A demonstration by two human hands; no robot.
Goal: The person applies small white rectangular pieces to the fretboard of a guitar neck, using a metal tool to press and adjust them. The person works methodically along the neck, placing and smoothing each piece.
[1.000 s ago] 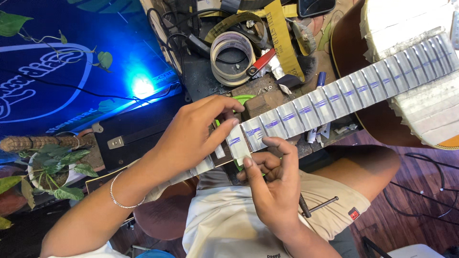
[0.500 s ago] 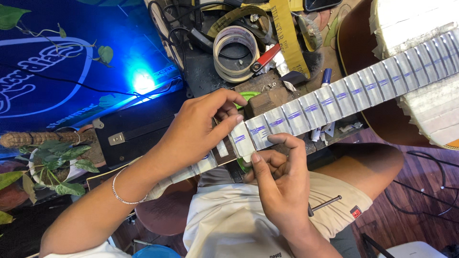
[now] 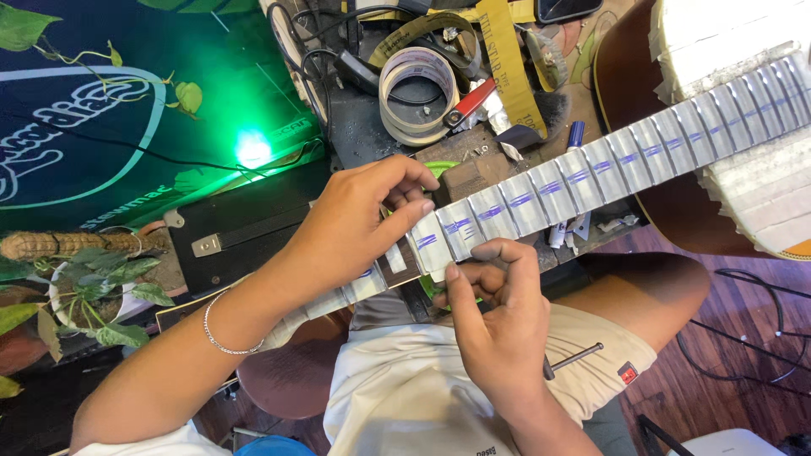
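1. A guitar neck (image 3: 541, 190) lies slantwise across the person's lap and the cluttered worktop (image 3: 372, 127), its fretboard covered in strips of pale masking tape marked with purple lines.
2. The left hand (image 3: 355, 228) rests on top of the neck, fingers curled down, with the thumb and forefinger closed on a tape strip (image 3: 427, 245) at the near end of the taped stretch.
3. The right hand (image 3: 498, 325) comes up from below; its thumb presses the lower edge of the same strip, the other fingers loosely curled beneath the neck.
4. The guitar body (image 3: 667, 211), brown and partly masked in pale tape, lies at the right.
5. On the worktop behind the neck sit a roll of masking tape (image 3: 418, 93), a red-handled tool (image 3: 469, 101), black cables and a yellow strip.
6. A green light (image 3: 252, 148) glows at the left, near a potted plant (image 3: 93, 287).
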